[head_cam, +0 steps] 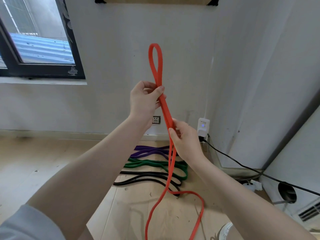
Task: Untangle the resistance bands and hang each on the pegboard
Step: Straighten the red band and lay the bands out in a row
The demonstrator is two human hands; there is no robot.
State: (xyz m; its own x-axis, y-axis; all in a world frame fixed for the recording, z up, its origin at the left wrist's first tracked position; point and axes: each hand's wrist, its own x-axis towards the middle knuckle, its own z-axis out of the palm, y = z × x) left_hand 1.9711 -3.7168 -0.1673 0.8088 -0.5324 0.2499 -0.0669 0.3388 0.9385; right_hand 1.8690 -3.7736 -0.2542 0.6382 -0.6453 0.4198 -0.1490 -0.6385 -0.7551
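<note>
At ten o'clock from where I look, a dark-framed window (37,38) sits in the white wall (181,58), a corrugated blue roof visible through it. Low on the wall near centre I see a wall socket (156,119); just toward three o'clock of it a white plug-in adapter (203,127) shows a blue light. A black cable (242,166) runs from under it toward four o'clock, across the wooden floor (26,153). At five o'clock my white shoe (226,230) peeks in, and a vent grille (310,211) lies at four.
</note>
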